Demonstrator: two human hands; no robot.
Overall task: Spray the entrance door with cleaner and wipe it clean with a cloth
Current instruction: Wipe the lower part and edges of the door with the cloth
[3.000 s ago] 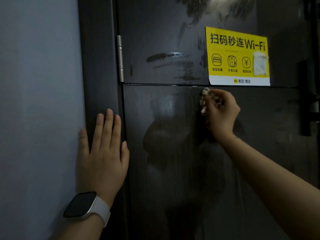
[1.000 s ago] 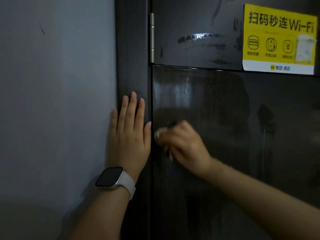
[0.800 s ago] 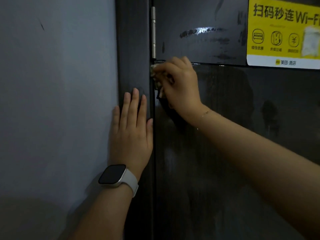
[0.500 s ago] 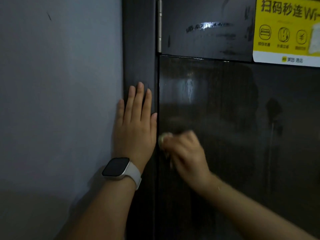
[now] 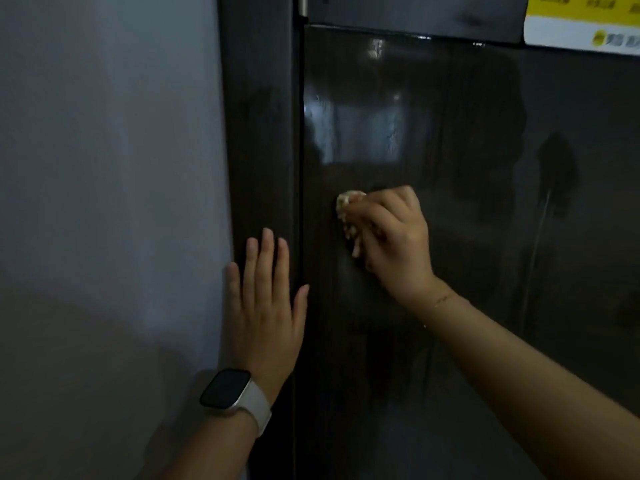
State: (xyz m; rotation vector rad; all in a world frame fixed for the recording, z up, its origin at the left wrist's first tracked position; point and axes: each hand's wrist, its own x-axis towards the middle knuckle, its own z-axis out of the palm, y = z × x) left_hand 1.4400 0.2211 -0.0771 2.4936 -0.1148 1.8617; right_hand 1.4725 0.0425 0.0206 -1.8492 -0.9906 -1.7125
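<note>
The right hand [image 5: 391, 244] is balled around a small pale cloth [image 5: 349, 202], its grip pressed together on the wad and pushing it flat against the dark door [image 5: 485, 202]. Only a bit of cloth shows, poking out at the upper left of the knuckles; the rest is hidden inside the fist. Just left of this grip runs the door's hinge edge, and beyond it the dark frame [image 5: 259, 133]. The left hand [image 5: 265, 306] lies lower and to the left, its grip spread, fingers straight and flat on the frame, thumb tip reaching the gap by the door. A watch [image 5: 230, 393] sits on that wrist. Above the cloth the panel is glossy, with a pale reflection. Far up and right of the grip, a yellow sticker [image 5: 585, 26] is cut by the picture's edge. The grey wall [image 5: 104, 168] lies leftmost.
</note>
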